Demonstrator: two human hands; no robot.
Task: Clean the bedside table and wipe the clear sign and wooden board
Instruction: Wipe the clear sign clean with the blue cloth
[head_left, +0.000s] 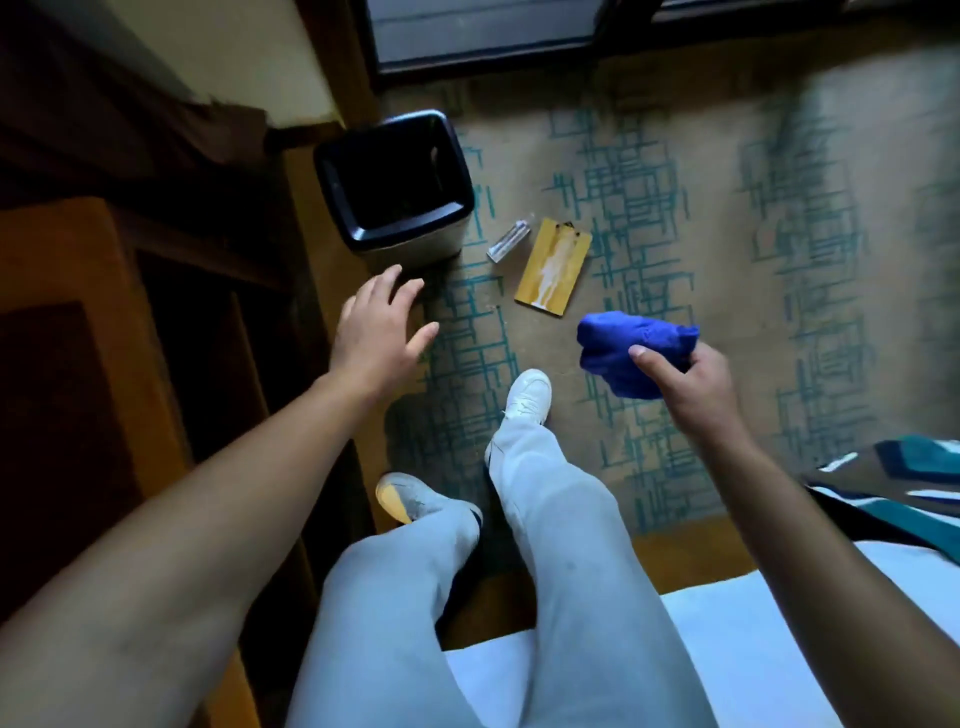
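A wooden board (554, 267) with a pale streak down its middle lies flat on the patterned carpet. The clear sign (509, 241) lies just left of it, beside the bin. My right hand (691, 384) is shut on a bunched blue cloth (631, 351), held in the air right of and nearer than the board. My left hand (379, 330) is spread open with nothing in it, hovering below the bin and left of the board. The wooden bedside table (72, 322) fills the left side, dark and partly hidden by my left arm.
A black-rimmed waste bin (397, 182) stands on the floor by the wall. My legs in pale trousers and white shoes (527, 397) reach onto the carpet. A white bed edge (753, 623) and a patterned cover (904, 488) lie at lower right. A dark window frame (483, 57) runs along the top.
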